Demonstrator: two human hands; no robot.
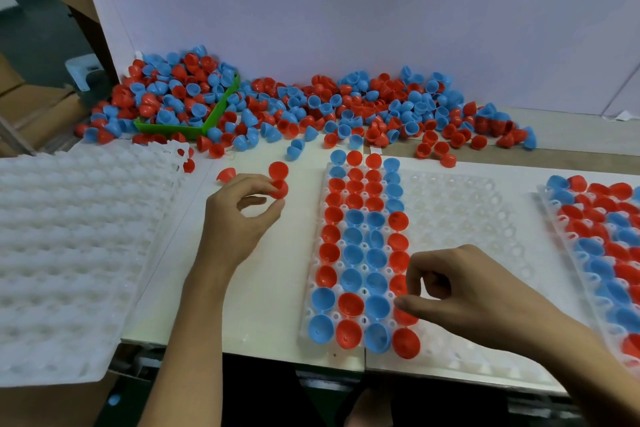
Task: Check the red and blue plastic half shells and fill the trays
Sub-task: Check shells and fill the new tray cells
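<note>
Nearest: middle tray (460,362) in front of the person, approx. 4 columns on its left side filled w/ red and blue half shells, open side up; the rest of its pockets to the right are bare. So roughly a third done on this tray, by my read.

Right hand (478,291) sits over the 4th column, near the front. Fingers curled, thumb and forefinger tips close together at a red shell in tray (403,317). Can't tell if it pinches that shell or just touches the rim; looks like seating or adjusting it.

Right tray (554,215) at the frame edge looks full or nearly so, partly cut off.

Left: stack of empty white trays (69,236), still to fill.

Further out, left hand (239,215) is over the bare table, thumb and forefinger pinching a red half shell (280,189); other fingers loosely bent. Two more loose red shells lie just beyond it.

Far: big loose pile of shells (346,104) along the back wall, spilling over a green bin (221,107). Lots left to check and place; task is early-to-mid overall, I'd judge.
</note>
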